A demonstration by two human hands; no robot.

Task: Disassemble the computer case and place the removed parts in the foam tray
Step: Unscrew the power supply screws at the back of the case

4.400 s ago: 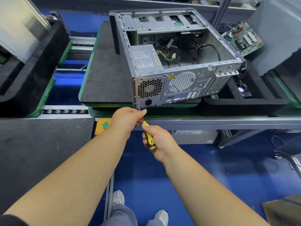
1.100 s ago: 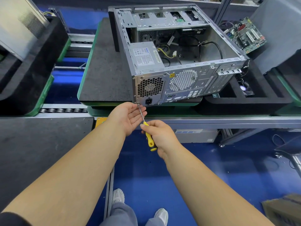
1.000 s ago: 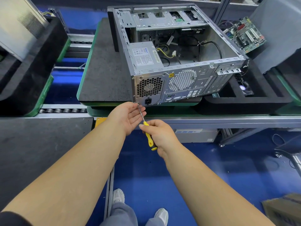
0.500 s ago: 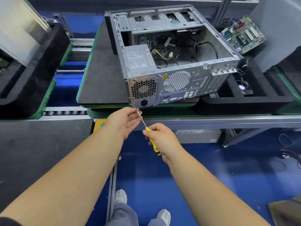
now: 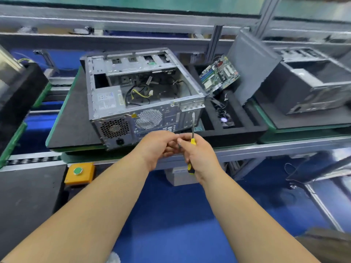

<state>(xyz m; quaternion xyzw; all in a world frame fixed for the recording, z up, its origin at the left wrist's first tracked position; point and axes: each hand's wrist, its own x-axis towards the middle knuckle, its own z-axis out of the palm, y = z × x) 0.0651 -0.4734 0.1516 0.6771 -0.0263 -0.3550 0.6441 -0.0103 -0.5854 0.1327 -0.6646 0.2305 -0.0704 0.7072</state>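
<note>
Foam tray (image 5: 252, 128), black and compartmented, sits at about two o'clock from my hands, just right of the computer case (image 5: 140, 97); a green motherboard (image 5: 218, 74) leans tilted at its far end, and a small fan (image 5: 225, 119) with some loose cables lies in a near compartment. The case rests on a dark mat (image 5: 74, 114) at twelve o'clock, open side up, with the power supply (image 5: 107, 99) in its left near corner and yellow and black cables (image 5: 140, 93) loose inside. My right grip (image 5: 201, 154) is wrapped around the yellow-and-black screwdriver (image 5: 192, 137), shaft pointing up in front of the case's rear panel. My left grip (image 5: 159, 147) is narrow, fingertips curled toward my right fingers; something small and dark shows between them, but blur keeps me from telling which hand has it or what it is. Another case (image 5: 311, 86) at two o'clock, further right, is smeared by motion. A yellow box with a green button (image 5: 78, 172) sits at nine o'clock, below the tabletop (image 5: 284, 147) edge.
</note>
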